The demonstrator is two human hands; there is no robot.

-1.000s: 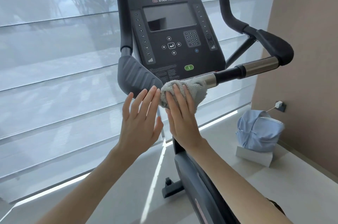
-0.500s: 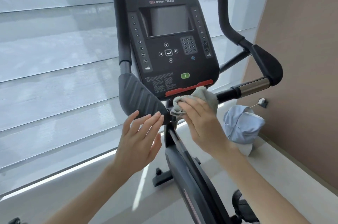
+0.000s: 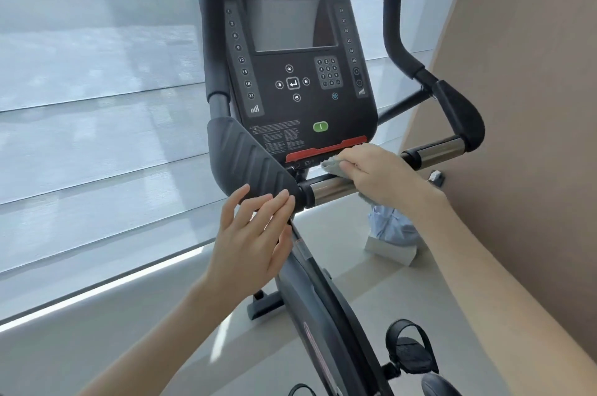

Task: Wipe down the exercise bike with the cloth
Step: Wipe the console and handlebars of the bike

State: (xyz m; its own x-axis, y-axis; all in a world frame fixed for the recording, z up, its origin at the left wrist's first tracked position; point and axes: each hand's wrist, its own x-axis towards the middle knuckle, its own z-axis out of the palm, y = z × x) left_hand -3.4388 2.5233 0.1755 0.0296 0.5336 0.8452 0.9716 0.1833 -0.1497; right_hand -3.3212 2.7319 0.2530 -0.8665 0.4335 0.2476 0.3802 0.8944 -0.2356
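**Exercise bike, console end — cloth on the handlebar**

Setting: pale floor (image 3: 371, 292) beside a wide window with translucent blinds (image 3: 97, 104); tan wall (image 3: 533, 104) at right.

Exercise bike (image 3: 323, 315): dark frame, black console (image 3: 300, 72) marked STAR TRAC, red strip along its lower edge, chrome handlebar (image 3: 332, 187) running across beneath it.

Cloth (image 3: 336, 166): grey, bunched, lying on the chrome bar just below the red strip — mostly covered by the hand.

Right hand (image 3: 384, 176): fingers curled over the cloth, pressing it against the bar.

Left hand (image 3: 255, 234): open, fingers straight and close together, tips touching the ribbed black handlebar pad (image 3: 245, 159); holding nothing.

Also present: light blue bag (image 3: 392, 227) on a white box (image 3: 389, 250) on the floor, near the wall; strapped pedal (image 3: 410, 350) at lower right.
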